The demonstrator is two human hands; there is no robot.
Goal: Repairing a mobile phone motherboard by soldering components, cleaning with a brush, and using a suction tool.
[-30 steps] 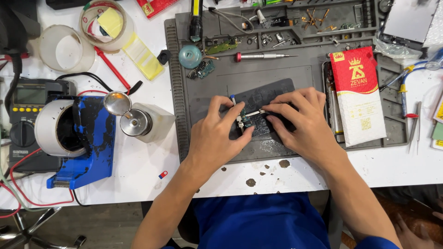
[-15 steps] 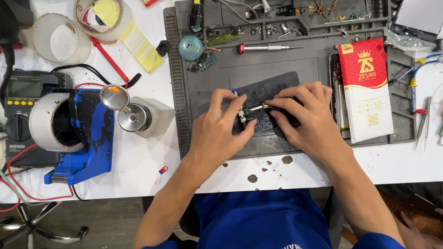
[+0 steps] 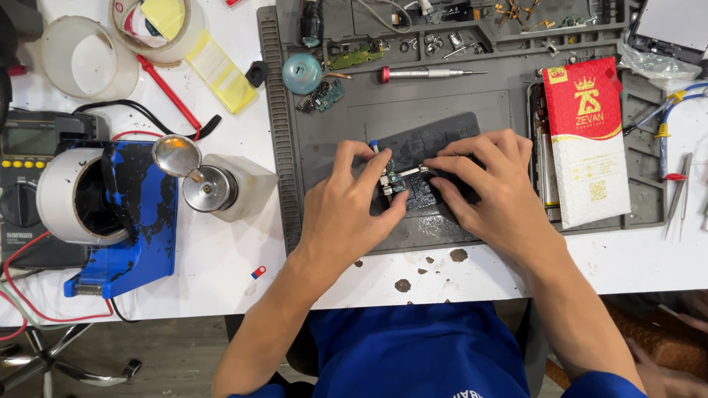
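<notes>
board (image 3: 404, 184) — on grey mat (image 3: 442, 236), between both hands | left hand (image 3: 346, 206) — pinching board's left edge | right hand (image 3: 490, 188) — fingertips gripping its right side

Two bare forearms, no watch, rings or gloves on left hand (image 3: 346, 210) or right hand (image 3: 490, 191). Short, trimmed fingernails. Bright blue fabric garment (image 3: 417, 350) across the lap, smooth and unpatterned, with a sliver of white lettering at its lower edge. Blue short sleeve edge (image 3: 601, 385) at the right arm.
</notes>
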